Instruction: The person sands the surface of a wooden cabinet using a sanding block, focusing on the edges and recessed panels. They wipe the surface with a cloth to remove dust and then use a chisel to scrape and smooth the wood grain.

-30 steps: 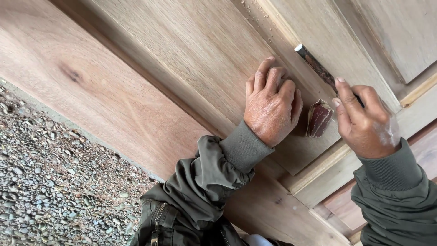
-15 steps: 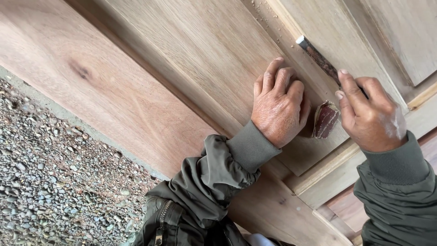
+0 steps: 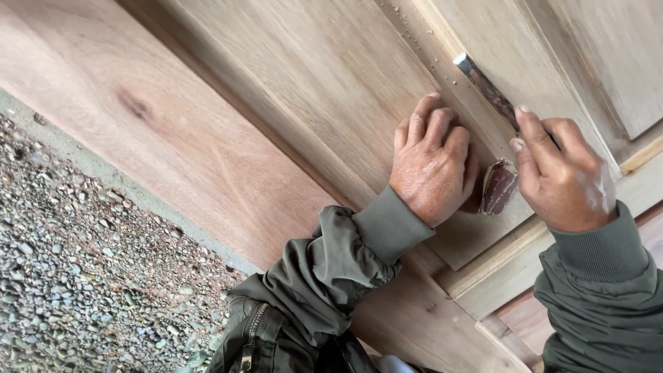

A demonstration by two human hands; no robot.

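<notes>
My left hand [image 3: 434, 166] lies knuckles-up on a pale wooden door panel [image 3: 324, 76], fingers curled. A folded reddish-brown piece of sandpaper [image 3: 498, 186] sticks out from under its thumb side, pressed on the wood. My right hand [image 3: 563, 176] is just to the right and grips a narrow rusty metal blade [image 3: 487, 86]. The blade's bright tip rests along the groove of the panel's raised moulding [image 3: 442, 41]. Both arms wear olive-green jacket sleeves.
The door's wide lower rail [image 3: 152, 131] runs across the left. Below it lies gravel ground [image 3: 83, 276]. Small wood crumbs dot the groove near the blade tip [image 3: 414, 34]. More framed panels show at the right [image 3: 608, 62].
My left hand has slid a little right and closer to my right hand, covering more of the sandpaper. The right hand and blade hold almost the same place.
</notes>
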